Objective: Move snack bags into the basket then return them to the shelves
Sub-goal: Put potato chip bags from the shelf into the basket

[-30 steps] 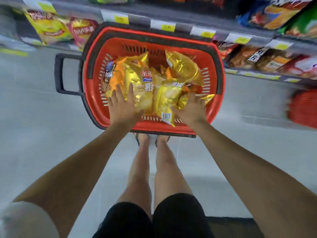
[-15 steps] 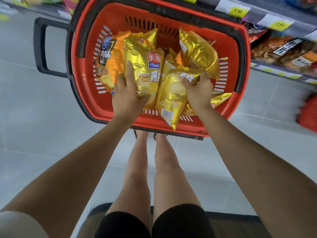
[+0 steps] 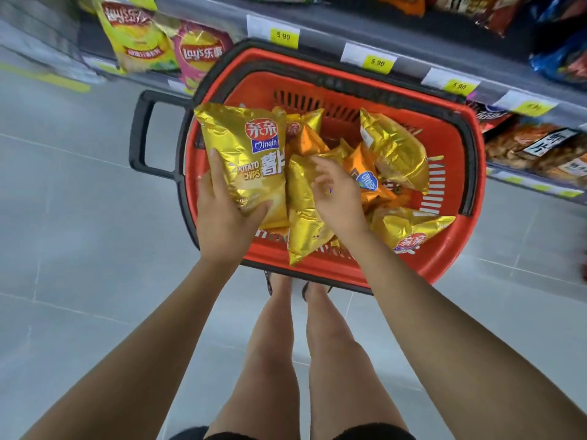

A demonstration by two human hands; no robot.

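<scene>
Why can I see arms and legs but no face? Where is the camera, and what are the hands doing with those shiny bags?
The camera sits on the person's head and looks down, so you see their own arms, legs and feet, never a face. This is the only view. In front of them is a red basket full of shiny snack bags. The left hand grips one gold potato chips bag over the basket's left side. The right hand is open, fingers spread over another gold bag; I cannot tell whether it touches it. Behind the basket are shop shelves with yellow price tags.
</scene>
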